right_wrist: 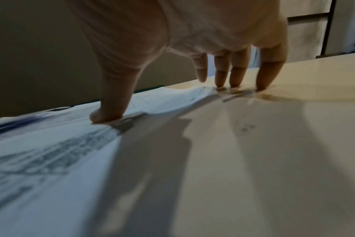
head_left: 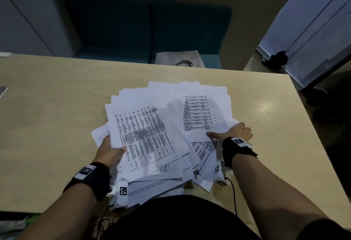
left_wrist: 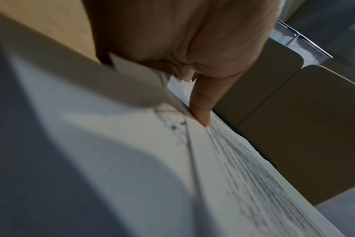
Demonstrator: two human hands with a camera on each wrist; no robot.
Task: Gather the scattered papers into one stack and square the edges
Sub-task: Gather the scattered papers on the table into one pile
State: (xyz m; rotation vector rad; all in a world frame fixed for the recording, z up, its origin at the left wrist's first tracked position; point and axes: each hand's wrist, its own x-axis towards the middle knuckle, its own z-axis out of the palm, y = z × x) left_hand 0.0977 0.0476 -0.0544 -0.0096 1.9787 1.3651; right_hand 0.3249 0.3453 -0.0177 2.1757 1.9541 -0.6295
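Observation:
A loose, fanned pile of white printed papers [head_left: 163, 125] lies in the middle of the wooden table [head_left: 47, 116]; several sheets show tables of text. My left hand [head_left: 112, 148] grips the pile's left edge. Its thumb [left_wrist: 201, 104] presses on the top printed sheet [left_wrist: 243, 176], and its fingers are hidden under the sheets. My right hand [head_left: 228, 131] sits at the pile's right edge. The thumb [right_wrist: 109, 112] rests on a sheet [right_wrist: 51, 152], and the straight fingertips [right_wrist: 261, 83] touch the tabletop [right_wrist: 274, 144] at the paper's edge.
Behind the table stands a teal bench [head_left: 148, 30] with a pale bag [head_left: 178, 59] on it. A glass door [head_left: 313, 30] is at the right. A grey object [head_left: 2, 90] lies at the table's left edge. Wrist-camera cables [head_left: 232, 192] hang near the front edge.

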